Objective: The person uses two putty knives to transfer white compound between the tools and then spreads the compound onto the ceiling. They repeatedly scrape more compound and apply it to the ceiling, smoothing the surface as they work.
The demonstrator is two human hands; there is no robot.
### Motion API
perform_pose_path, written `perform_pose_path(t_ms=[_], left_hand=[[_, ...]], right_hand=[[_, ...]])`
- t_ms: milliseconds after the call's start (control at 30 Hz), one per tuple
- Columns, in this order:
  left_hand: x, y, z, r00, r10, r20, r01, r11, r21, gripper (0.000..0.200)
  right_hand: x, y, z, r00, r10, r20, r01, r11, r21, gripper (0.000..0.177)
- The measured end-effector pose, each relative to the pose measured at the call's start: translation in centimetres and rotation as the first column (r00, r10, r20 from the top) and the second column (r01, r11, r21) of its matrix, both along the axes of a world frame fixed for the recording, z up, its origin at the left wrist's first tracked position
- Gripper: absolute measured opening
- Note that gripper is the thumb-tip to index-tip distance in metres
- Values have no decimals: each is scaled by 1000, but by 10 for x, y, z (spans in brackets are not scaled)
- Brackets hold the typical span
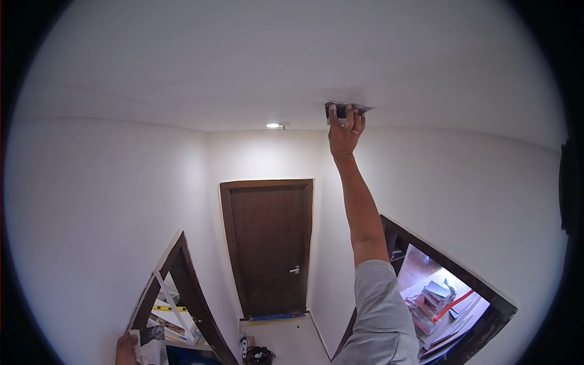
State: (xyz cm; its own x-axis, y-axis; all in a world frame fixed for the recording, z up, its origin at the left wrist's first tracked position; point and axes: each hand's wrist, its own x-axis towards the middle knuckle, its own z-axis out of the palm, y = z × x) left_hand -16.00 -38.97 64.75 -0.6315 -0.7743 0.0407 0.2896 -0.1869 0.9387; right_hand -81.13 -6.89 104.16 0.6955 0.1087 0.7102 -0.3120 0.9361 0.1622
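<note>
The flat-bladed tool (348, 109) lies pressed flat against the ceiling (243, 61), close to the line where the ceiling meets the right-hand wall (474, 182). Its thin blade faces upward and touches the ceiling surface. Its dark body sits directly below the blade.

The right hand (344, 135) holds the tool from underneath. The grip is closed: the fingers wrap up over the dark body, and the blade projects a little past them on both sides. One finger carries a ring. The arm is fully extended upward, with a grey sleeve (380, 316) at the shoulder end.

The left hand (126, 351) is low at the bottom edge of the view, well apart from the tool. It touches a pale crumpled sheet (147, 349). The frame edge cuts the hand off, so the state of its grip cannot be told.

A recessed ceiling light (273, 126) is lit to the left of the tool, near the far wall. Below it stands a dark brown door (271, 243), shut, with a metal door handle (295, 269) on its right side. A dark-framed opening (182, 274) on the left shows shelves and a yellow level (169, 308). A second opening (486, 298) on the right shows stacked boards and boxes (435, 298).
</note>
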Motion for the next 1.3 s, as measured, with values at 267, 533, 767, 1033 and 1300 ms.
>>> perform_pose_path(t_ms=[267,533,767,1033,1300], left_hand=[[1,-6,-15,985,173,-16,-173,985,23,28],[28,-45,-24,958,-153,243,143,988,61,20],[27,-18,0,950,-106,294,127,991,-52,22],[19,-22,-9,934,4,358,1,1000,-15,40],[14,-14,-5,960,-19,279,14,1000,21,40]], right_hand=[[30,20,-71,883,129,451,-196,975,104,64],[209,156,-57,975,207,-77,-208,978,-8,39],[355,225,-7,914,-197,-356,147,976,-162,38],[412,210,24,900,-230,-370,122,949,-292,47],[292,148,27,947,-128,-293,95,988,-124,54]])
